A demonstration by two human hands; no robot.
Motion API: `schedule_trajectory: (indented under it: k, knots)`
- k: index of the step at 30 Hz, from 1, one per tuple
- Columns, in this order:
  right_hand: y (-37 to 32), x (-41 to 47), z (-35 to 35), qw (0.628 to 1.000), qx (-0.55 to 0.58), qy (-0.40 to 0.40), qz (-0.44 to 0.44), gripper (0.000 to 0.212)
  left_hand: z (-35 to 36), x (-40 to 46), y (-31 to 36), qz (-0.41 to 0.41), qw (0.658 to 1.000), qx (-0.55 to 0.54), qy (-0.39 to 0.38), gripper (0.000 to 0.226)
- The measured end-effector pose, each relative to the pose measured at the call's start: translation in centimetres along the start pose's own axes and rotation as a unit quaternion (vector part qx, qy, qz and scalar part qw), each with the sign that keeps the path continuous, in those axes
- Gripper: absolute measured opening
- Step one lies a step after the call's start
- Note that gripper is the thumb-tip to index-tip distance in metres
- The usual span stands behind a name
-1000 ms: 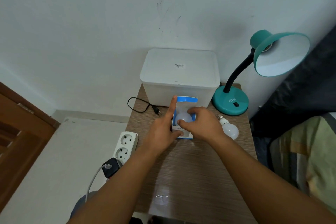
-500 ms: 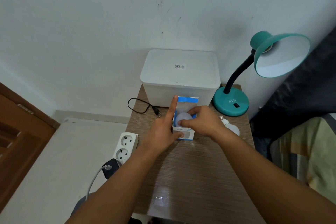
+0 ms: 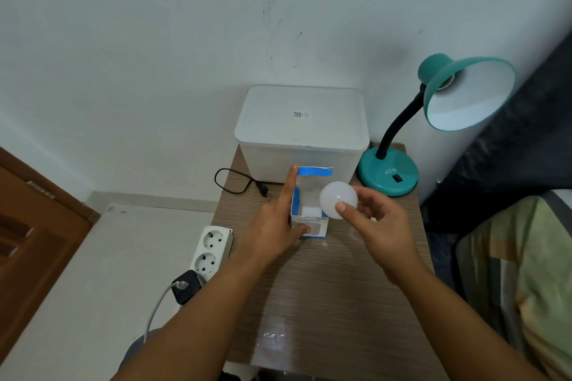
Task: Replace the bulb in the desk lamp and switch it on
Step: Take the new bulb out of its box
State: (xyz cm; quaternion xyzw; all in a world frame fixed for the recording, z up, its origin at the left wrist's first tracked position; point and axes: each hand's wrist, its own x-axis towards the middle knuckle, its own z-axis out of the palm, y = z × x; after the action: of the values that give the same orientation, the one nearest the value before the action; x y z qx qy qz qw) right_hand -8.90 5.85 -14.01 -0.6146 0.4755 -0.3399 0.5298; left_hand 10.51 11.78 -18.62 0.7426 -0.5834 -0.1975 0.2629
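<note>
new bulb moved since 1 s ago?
Yes. The bulb has come up out of the box and rightward, held in the right hand.

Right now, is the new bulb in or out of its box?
Out: the right hand holds the bulb above the open box.

We have a single wide-angle view from our own head, looking forward and steeply down from close above the wooden table (image 3: 334,288) toward the white wall (image 3: 154,40), our two forearms reaching in from the bottom edge, the floor at left and bedding at right.
</note>
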Motion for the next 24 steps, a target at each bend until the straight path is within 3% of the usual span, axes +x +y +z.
schedule_trajectory:
  k: [2, 7, 10, 14, 24]
  knots:
    - [0.5, -0.9, -0.5, 0.999, 0.034, 0.02, 0.003, 0.036, 0.0, -0.2, 0.1, -0.001, 1.0, -0.002, 0.002, 0.133]
    - [2.0, -2.4, -1.7, 0.994, 0.091, 0.044, 0.03, 0.059, 0.2, -1.0, 0.4, -0.017, 1.0, -0.014, 0.006, 0.128]
    - [2.5, -2.8, -2.0, 0.992, 0.108, 0.057, 0.038, 0.066, 0.2, -1.6, 0.6, -0.026, 0.999, -0.044, 0.014, 0.111]
    - [3.0, -3.0, -2.2, 0.987, 0.143, 0.063, 0.044, 0.062, 0.5, -2.4, 0.5, -0.027, 0.999, -0.041, 0.018, 0.087]
    - [3.5, -3.2, -2.8, 0.985, 0.153, 0.069, 0.042, 0.054, 1.6, -3.3, 0.9, -0.014, 0.997, -0.073, 0.016, 0.087]
